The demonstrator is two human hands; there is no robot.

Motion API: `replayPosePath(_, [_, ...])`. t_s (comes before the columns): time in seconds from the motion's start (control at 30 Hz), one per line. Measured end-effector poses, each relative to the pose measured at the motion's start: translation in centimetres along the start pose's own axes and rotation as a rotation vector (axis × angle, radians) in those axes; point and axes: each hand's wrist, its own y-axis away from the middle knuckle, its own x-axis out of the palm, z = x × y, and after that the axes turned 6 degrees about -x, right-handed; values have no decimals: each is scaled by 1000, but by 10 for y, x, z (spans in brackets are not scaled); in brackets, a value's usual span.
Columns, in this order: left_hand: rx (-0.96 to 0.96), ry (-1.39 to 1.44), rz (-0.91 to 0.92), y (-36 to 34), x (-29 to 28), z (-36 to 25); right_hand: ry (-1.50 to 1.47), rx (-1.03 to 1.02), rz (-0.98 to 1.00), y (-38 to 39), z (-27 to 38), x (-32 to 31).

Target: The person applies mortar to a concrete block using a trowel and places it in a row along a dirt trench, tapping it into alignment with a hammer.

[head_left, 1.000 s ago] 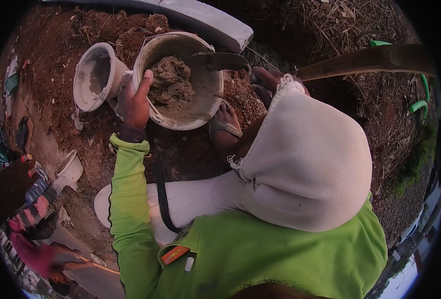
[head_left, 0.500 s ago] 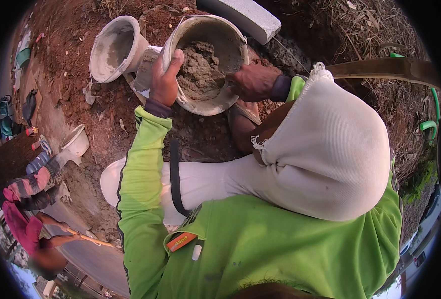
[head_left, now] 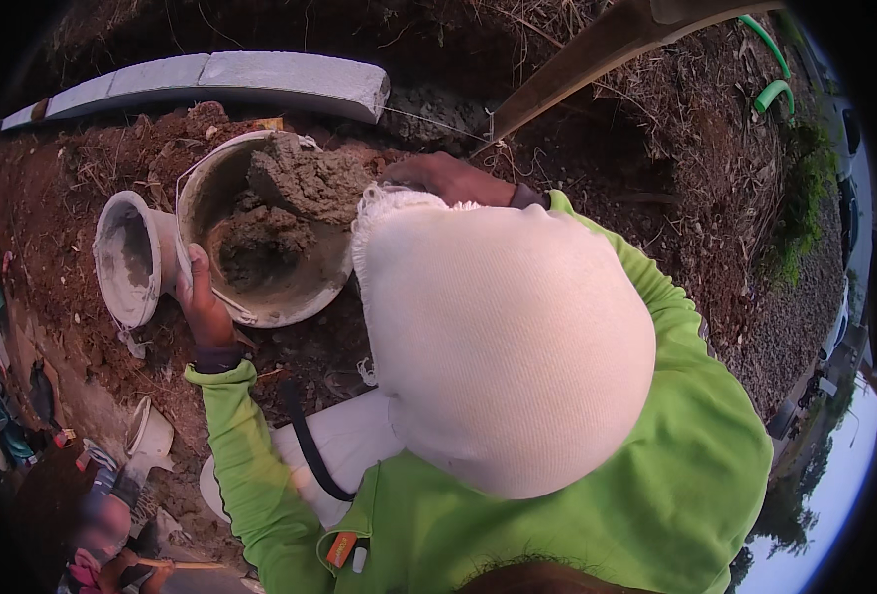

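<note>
A round bucket (head_left: 305, 312) with wet grey mortar inside leans toward me on the soil. My left hand (head_left: 206, 307) grips its left rim, thumb up along the edge. Past the far right rim, my right hand (head_left: 448, 178) is closed; the grip itself is partly hidden behind my raised knee in frayed white trousers (head_left: 508, 337). From that hand a heap of mortar (head_left: 314, 178) extends over the bucket, seemingly borne on a trowel whose blade is covered. More mortar (head_left: 260, 243) lies inside the bucket.
A second, mortar-stained bucket (head_left: 126, 262) tips on its side at the left. Pale blocks (head_left: 290, 84) form a row beyond, with a string by their end. A wooden beam (head_left: 597, 64) slants at the upper right. Another person (head_left: 111, 525) holds a wooden handle at lower left.
The mortar heap has risen from inside the bucket to its far right rim with my right hand. My left hand still holds the rim. The view has shifted, showing more of the block row.
</note>
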Motion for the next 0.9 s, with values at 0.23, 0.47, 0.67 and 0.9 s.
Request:
replayPosePath(0.23, [7, 53, 17, -7, -11, 9, 1183, 150, 192, -11, 102, -113])
replayPosePath(0.47, [-60, 0, 18, -5, -9, 8, 1444, 484, 262, -62, 42, -63])
replayPosePath(0.67, [-157, 22, 38, -3, -20, 9, 1129, 209, 101, -29, 109, -114])
replayPosePath(0.9, [-23, -49, 10, 1, 3, -7, 716, -99, 105, -27, 84, -48])
